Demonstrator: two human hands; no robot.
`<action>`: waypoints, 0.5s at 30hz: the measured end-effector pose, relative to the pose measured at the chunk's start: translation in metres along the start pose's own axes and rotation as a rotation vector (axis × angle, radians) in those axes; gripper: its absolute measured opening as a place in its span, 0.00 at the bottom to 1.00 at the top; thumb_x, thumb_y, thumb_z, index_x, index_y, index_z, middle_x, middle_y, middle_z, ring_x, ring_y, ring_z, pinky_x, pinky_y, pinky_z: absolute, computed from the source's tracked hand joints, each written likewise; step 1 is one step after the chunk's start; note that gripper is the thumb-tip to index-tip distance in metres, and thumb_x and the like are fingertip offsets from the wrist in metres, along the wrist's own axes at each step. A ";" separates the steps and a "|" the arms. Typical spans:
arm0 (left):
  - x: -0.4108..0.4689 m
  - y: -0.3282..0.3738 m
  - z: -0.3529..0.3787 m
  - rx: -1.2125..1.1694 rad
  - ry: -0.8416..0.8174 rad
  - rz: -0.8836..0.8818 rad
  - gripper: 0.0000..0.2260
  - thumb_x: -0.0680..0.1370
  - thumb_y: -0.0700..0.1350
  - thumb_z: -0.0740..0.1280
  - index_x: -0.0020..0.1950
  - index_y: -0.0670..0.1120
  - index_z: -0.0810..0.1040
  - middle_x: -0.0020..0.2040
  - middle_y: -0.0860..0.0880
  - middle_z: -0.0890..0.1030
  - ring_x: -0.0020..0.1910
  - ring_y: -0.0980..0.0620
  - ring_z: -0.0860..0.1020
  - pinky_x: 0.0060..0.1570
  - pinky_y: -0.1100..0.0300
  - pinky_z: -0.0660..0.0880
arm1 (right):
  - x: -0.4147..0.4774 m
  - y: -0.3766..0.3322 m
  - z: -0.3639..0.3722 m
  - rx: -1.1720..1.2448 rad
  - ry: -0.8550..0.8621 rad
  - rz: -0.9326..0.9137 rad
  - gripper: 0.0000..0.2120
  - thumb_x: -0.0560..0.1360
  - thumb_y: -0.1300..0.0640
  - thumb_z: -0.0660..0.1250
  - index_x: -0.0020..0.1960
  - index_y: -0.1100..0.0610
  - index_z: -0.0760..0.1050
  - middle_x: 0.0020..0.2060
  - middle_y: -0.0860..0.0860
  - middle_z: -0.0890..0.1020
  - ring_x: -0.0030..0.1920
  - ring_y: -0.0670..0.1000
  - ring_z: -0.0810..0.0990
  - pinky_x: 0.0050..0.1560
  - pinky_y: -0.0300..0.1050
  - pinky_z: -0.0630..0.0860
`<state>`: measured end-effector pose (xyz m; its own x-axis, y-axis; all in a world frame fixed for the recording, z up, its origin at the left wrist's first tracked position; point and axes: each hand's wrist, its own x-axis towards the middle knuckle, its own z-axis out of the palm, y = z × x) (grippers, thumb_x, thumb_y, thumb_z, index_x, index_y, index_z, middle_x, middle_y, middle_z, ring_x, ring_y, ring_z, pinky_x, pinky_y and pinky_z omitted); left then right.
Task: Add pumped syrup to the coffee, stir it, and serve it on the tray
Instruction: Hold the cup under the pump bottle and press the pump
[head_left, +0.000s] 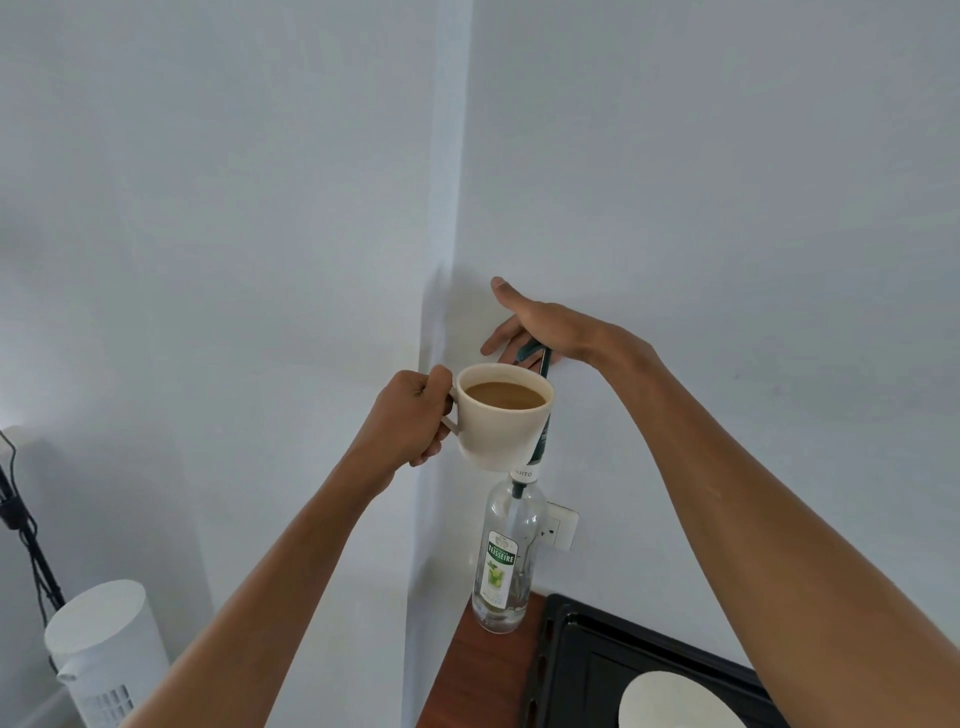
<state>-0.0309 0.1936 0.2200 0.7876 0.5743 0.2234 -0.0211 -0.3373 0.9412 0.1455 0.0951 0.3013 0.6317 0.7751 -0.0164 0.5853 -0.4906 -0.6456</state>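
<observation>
My left hand (410, 415) grips the handle of a cream cup (501, 434) filled with light brown coffee (504, 396), held in the air beside the top of the syrup bottle. The clear syrup bottle (503, 561) with a green label stands on the wooden counter (478, 675) in the wall corner. Its dark green pump (540, 364) rises behind the cup. My right hand (524, 325) lies palm-down on the pump head, fingers spread. The black tray (571, 654) sits at the lower right with a white saucer (670, 701) on it.
White walls meet in a corner right behind the bottle. A wall socket (558, 525) is just right of the bottle. A white cylindrical appliance (104, 649) and black cables (26, 519) stand at the lower left.
</observation>
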 end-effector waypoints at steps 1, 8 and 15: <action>0.000 0.000 0.000 -0.002 0.002 0.002 0.20 0.80 0.47 0.55 0.27 0.47 0.64 0.25 0.47 0.70 0.19 0.53 0.64 0.18 0.67 0.59 | 0.000 0.000 0.000 -0.001 -0.001 0.001 0.46 0.70 0.20 0.41 0.48 0.48 0.89 0.48 0.52 0.88 0.51 0.50 0.85 0.54 0.49 0.75; 0.000 0.003 0.000 -0.007 0.009 0.017 0.21 0.80 0.46 0.55 0.27 0.47 0.63 0.26 0.45 0.69 0.19 0.53 0.64 0.19 0.68 0.59 | 0.002 0.001 0.003 -0.026 0.020 -0.005 0.47 0.69 0.19 0.40 0.48 0.48 0.88 0.50 0.51 0.87 0.53 0.52 0.83 0.60 0.52 0.74; 0.000 0.003 -0.001 -0.020 0.017 0.006 0.21 0.80 0.47 0.55 0.26 0.48 0.63 0.26 0.46 0.69 0.19 0.53 0.64 0.18 0.67 0.59 | 0.000 0.002 0.004 -0.010 0.038 -0.022 0.47 0.75 0.23 0.39 0.47 0.53 0.89 0.50 0.54 0.88 0.54 0.55 0.84 0.60 0.52 0.77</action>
<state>-0.0319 0.1931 0.2227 0.7770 0.5848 0.2329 -0.0381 -0.3256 0.9447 0.1447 0.0956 0.2966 0.6370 0.7704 0.0267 0.6045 -0.4777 -0.6375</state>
